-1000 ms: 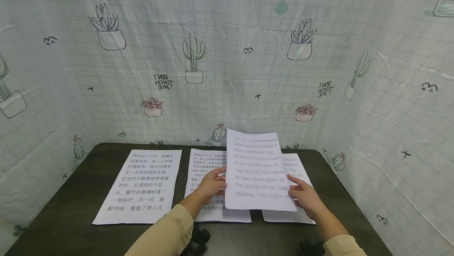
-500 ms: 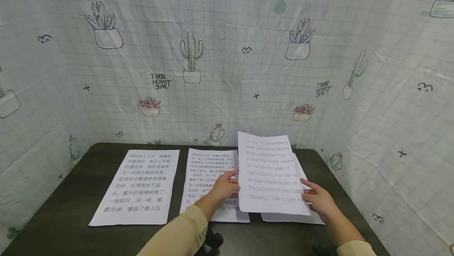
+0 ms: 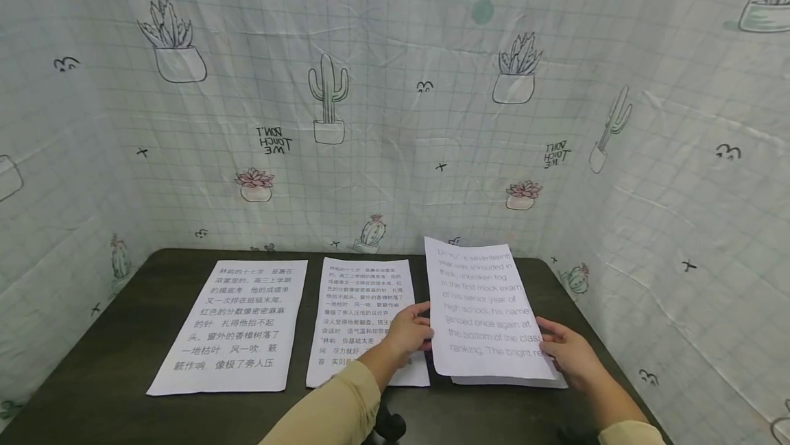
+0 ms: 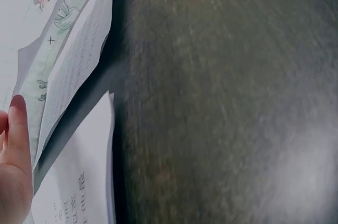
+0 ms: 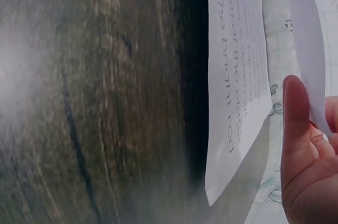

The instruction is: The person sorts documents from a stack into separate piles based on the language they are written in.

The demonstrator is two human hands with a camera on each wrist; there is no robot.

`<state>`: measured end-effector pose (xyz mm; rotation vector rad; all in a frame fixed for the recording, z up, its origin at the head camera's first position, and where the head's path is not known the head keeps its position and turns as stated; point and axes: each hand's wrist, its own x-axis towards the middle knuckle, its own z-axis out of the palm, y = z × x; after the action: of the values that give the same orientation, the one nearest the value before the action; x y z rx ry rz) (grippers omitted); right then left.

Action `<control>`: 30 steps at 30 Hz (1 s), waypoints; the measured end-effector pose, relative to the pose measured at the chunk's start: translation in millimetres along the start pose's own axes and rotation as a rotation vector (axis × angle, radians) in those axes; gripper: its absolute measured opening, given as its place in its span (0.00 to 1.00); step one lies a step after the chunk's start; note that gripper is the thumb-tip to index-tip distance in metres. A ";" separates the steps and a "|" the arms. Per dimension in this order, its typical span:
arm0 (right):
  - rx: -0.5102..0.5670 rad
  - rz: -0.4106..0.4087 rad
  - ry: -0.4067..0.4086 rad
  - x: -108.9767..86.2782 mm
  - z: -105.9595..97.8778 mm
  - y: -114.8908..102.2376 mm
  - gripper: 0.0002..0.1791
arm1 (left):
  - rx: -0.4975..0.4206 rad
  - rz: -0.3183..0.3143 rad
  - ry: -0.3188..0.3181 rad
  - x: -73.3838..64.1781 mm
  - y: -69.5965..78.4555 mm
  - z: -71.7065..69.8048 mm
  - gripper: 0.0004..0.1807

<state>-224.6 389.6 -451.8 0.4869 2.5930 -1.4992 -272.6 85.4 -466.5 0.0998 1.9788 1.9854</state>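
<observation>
Between my two hands I hold a white sheet of paper [image 3: 478,308] printed with large English text, raised and tilted above the table. My left hand [image 3: 402,337] pinches its left edge, thumb on one side and fingers behind. At the right edge, my right hand [image 3: 569,354] grips it the same way, and the right wrist view shows the thumb [image 5: 296,108] against the paper. Below the raised sheet lies another English page [image 5: 237,92], mostly covered in the head view. Left of it is a middle stack of pages [image 3: 352,315] in Chinese print, partly behind my left hand.
A further Chinese page in larger print [image 3: 231,325] lies at the left of the dark table [image 3: 111,335]. A cactus-patterned cloth [image 3: 382,177] hangs around the back and sides. A small black object [image 3: 390,424] sits near the front edge, beside my left sleeve.
Both hands have carried the English sheet rightward and somewhat lower, so it now sits over the right-hand page. More of the middle stack shows. The view has shifted slightly.
</observation>
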 end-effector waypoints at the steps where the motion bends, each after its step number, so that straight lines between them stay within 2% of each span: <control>1: -0.004 -0.005 -0.001 0.6 -0.7 0.9 0.33 | 0.000 -0.003 -0.001 -0.7 0.2 1.0 0.35; 11: -0.049 -0.019 0.005 1.4 -3.9 3.4 0.31 | -0.016 -0.015 -0.005 -2.1 -6.4 8.8 0.34; 18: -0.039 -0.011 -0.001 1.3 -4.9 5.7 0.31 | -0.030 -0.018 0.001 -2.9 -10.2 11.1 0.33; 30: -0.058 -0.008 0.021 6.8 -5.1 16.0 0.30 | -0.020 -0.051 -0.101 -7.4 -6.5 11.7 0.35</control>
<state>-225.4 402.8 -464.1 0.4894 2.6490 -1.4250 -261.1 94.4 -471.2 0.1406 1.8797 1.9287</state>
